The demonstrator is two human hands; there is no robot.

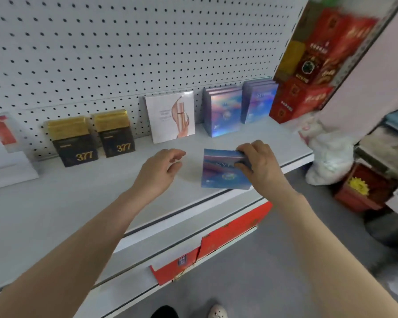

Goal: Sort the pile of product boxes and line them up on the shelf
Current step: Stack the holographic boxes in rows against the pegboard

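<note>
My right hand (260,164) grips the top right corner of a blue iridescent box (218,171) standing near the front edge of the grey shelf (101,193). My left hand (159,171) hovers to the left of that box with fingers loosely curled and holds nothing. Along the back of the shelf stand two rows of matching iridescent boxes (224,111) (257,102), a white box with a pink picture (170,117), and two rows of black and gold "377" boxes (72,141) (116,134).
Red boxes (299,99) are stacked at the shelf's right end. White boxes with red print (5,152) stand at the far left. A pegboard backs the shelf. Red flat boxes (214,242) lie on the lower shelf. A white bag (329,154) and red crate (361,189) sit on the floor at right.
</note>
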